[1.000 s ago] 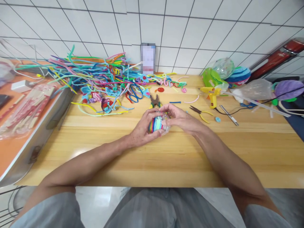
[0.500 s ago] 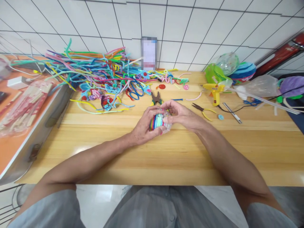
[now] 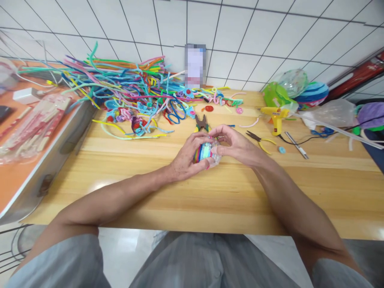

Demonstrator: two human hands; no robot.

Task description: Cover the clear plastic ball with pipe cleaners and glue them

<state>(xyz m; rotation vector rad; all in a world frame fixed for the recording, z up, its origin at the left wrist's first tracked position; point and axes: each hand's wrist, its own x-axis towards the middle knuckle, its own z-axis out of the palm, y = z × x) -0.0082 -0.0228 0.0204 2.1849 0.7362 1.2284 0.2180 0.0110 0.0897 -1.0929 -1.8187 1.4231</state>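
Between both palms sits a small clear ball (image 3: 206,151), its left side covered in rows of coloured pipe cleaners and its right side see-through. My left hand (image 3: 189,155) wraps around the striped side, thumb below and fingers over the top. Opposite it, my right hand (image 3: 234,145) pinches the ball's clear side, its thumb pressed on the front; the tips of its other fingers are partly hidden behind. Just beyond the hands lie dark-jawed pliers (image 3: 201,121) with green and yellow handles. A second pair of pliers (image 3: 261,141), with yellow handles, lies right of my right hand.
A heap of pipe cleaners (image 3: 120,86) spreads along the back left. A phone (image 3: 195,66) leans on the tiled wall. Rightward are a yellow glue gun (image 3: 276,120), a silver pen-like tool (image 3: 296,145) and a striped ball (image 3: 313,94). Wrapped chopsticks (image 3: 39,128) lie far left.
The view has shifted slightly, so the things on the table appear a little farther right. Both hands keep their hold on the ball, with barely any change in finger position.
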